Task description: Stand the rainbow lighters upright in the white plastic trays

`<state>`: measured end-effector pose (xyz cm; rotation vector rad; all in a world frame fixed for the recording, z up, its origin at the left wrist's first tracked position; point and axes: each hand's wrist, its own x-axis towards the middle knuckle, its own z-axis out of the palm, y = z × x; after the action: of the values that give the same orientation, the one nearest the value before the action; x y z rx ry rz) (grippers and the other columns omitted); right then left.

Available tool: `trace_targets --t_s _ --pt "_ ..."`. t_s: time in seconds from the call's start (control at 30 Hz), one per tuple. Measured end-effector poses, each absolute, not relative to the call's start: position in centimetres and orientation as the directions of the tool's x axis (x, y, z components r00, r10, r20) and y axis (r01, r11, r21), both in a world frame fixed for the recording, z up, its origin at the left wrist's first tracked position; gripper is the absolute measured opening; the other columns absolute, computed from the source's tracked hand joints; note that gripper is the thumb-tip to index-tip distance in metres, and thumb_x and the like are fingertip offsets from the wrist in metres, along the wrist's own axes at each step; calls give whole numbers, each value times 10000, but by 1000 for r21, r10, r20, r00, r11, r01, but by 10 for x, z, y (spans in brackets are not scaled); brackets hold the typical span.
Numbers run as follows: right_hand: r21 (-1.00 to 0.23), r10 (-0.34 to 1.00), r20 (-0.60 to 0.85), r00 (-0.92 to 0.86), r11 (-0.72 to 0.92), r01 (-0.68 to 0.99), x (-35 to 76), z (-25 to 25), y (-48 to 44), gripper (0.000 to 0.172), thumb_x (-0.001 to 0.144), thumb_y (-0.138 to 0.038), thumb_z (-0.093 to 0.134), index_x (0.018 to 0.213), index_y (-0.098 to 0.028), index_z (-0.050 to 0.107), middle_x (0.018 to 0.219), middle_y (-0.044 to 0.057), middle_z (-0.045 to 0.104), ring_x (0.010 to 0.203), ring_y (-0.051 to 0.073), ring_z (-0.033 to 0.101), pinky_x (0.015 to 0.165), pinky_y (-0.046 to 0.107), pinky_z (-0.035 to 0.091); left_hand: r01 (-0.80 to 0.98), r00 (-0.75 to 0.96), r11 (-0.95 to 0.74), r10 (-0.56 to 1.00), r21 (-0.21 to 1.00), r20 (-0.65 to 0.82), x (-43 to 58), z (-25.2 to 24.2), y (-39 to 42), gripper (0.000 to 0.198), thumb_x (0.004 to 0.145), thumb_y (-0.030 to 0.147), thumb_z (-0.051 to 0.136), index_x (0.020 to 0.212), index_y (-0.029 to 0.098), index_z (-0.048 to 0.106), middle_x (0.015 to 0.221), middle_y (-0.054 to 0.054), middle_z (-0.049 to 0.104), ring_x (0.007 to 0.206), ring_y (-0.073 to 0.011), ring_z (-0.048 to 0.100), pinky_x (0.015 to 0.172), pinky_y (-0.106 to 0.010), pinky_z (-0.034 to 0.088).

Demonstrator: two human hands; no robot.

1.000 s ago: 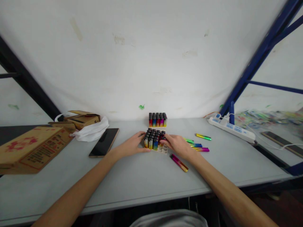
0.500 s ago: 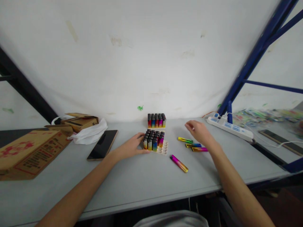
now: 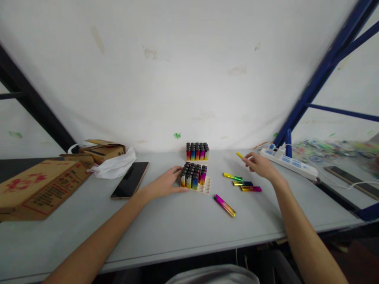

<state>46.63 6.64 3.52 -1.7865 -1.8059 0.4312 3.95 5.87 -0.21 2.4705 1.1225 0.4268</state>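
Observation:
Several lighters (image 3: 192, 175) with black tops stand upright in a pale tray (image 3: 207, 185), whose right-hand holes are bare. My left hand (image 3: 167, 183) rests against the tray's left side, fingers spread around its corner. Behind it stands a second full block of lighters (image 3: 197, 151). To the right, my right hand (image 3: 257, 163) pinches a yellow lighter (image 3: 240, 155) just above the table. Below that hand lie a yellow-green lighter (image 3: 233, 176), a yellow-blue one (image 3: 242, 184) and a yellow-magenta one (image 3: 251, 189). Nearer the front lies a magenta-gold lighter (image 3: 225, 205).
A phone (image 3: 130, 180), a white plastic bag (image 3: 115, 165) and cardboard boxes (image 3: 44, 185) are on the left. At the right, a white power strip (image 3: 290, 162) runs beside the blue rack post (image 3: 314, 86), with another phone (image 3: 352, 181) beyond it.
My right hand has moved slightly right, and a yellow lighter now shows between its fingers. My left hand stays beside the tray. The view has shifted slightly.

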Motion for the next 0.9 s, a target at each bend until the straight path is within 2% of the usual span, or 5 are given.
trace_targets --t_s 0.13,0.4,0.63,0.77,0.9 --pt "-847 940 315 -133 341 408 416 47 55 458 853 -618 701 1011 -188 703 714 -1 614 614 145 531 593 276 431 638 648 -621 753 454 120 39 -2 59 746 879 619 685 1473 207 497 1545 -139 470 1447 -311 443 1251 -424 318" --pt "-976 885 205 -419 219 -14 352 31 34 407 962 -632 578 945 -226 573 870 13 635 779 167 622 744 315 521 623 633 -608 761 492 139 40 -3 60 770 844 600 732 1473 211 518 1540 -145 495 1431 -337 464 1251 -460 339" --pt "-942 835 234 -499 322 97 335 13 28 450 1014 -635 470 830 -224 471 738 -38 464 651 130 509 640 269 461 618 632 -607 762 499 142 41 -3 59 763 853 562 736 1483 202 500 1527 -154 498 1420 -336 477 1239 -470 353" --pt "-927 901 194 -388 298 227 331 5 28 459 1003 -662 437 828 -238 437 692 -55 387 578 125 384 526 249 357 631 628 -600 767 492 130 42 -1 57 762 859 583 721 1479 197 503 1532 -146 491 1427 -327 472 1249 -452 338" --pt "-833 929 273 -252 359 421 329 3 25 487 1013 -614 394 725 -223 428 630 -36 403 601 138 396 557 264 322 642 630 -601 767 476 120 42 1 56 741 868 592 707 1468 205 508 1535 -142 483 1435 -321 461 1253 -444 329"
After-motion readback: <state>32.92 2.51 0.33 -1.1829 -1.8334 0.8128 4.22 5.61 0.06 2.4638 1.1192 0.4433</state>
